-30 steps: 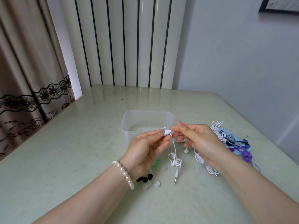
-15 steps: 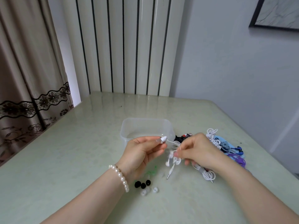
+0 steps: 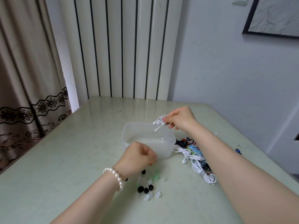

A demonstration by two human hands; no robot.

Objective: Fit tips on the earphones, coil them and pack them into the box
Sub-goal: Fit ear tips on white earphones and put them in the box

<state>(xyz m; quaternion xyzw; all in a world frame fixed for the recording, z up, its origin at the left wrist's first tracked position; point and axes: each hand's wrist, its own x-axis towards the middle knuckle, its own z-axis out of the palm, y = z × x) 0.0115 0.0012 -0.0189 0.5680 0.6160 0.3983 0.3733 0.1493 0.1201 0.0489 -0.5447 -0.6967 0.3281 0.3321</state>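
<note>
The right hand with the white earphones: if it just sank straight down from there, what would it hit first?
Most likely the clear plastic box. The right hand holds the coiled white earphones above the box's far rim, plug dangling over the opening. Depth is uncertain, so it could catch the rim rather than drop inside.

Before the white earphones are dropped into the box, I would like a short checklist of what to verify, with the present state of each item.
1. Right hand pinches the coiled white earphones: ok.
2. Bundle is above the open clear box: ok, over its far rim.
3. Coil is tidy: not ok, the plug end hangs loose below the bundle.
4. Box is free of obstacles: ok, nothing visible inside.
5. Left hand is out of the way: ok, in front of the box, above the loose tips.
6. Tips are fitted on both earbuds: cannot tell, too small.
</note>
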